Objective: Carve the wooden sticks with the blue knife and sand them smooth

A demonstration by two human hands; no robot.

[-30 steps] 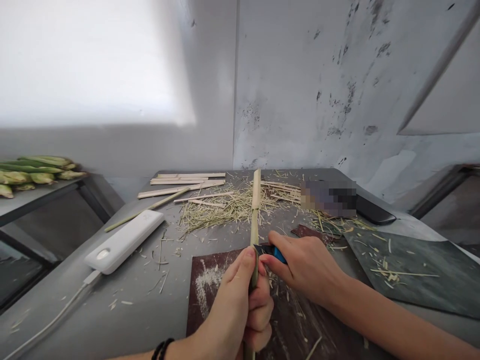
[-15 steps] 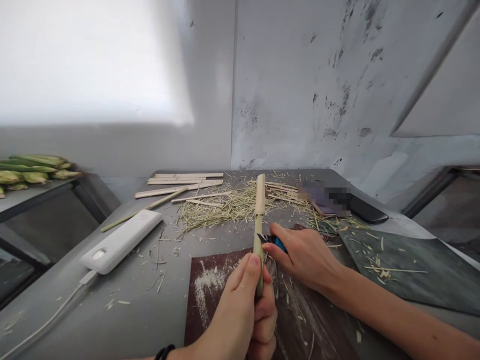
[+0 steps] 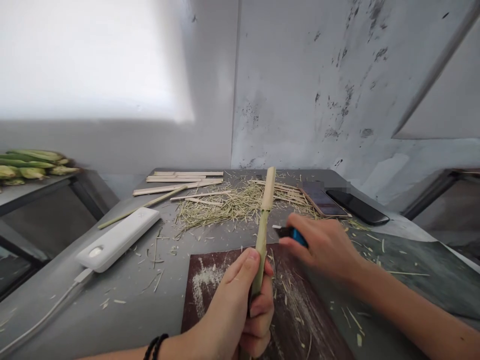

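Stick (image 3: pixel 262 235) in the left hand (image 3: pixel 240 310) runs lengthwise straight away from the person toward the wall, with the far tip leaning a bit to the right and raised off the table (image 3: pixel 93 310). It's just one stick, thin and round: greenish along the lower stretch near the fist, pale tan and peeled-looking at the far end. The left fingers are clenched tight around its near end, thumb laid up along the shaft, right above a dark brown mat (image 3: pixel 210 295). The right hand (image 3: pixel 326 245) is gripping one small knife (image 3: pixel 290 232) with a blue handle, blade aimed left at the stick, just beside it but not touching as far as I can tell. Behind all that there's a pile of stringy shavings (image 3: pixel 225 205) and a handful of flat pale strips (image 3: pixel 183 176) by the far edge, too overlapped to count properly. One white power bank (image 3: pixel 118 239) with a cable sits to the left, and two phones (image 3: pixel 323 201) lie side by side on the right. A bundle of green stalks (image 3: pixel 30 165) sits on a side shelf.
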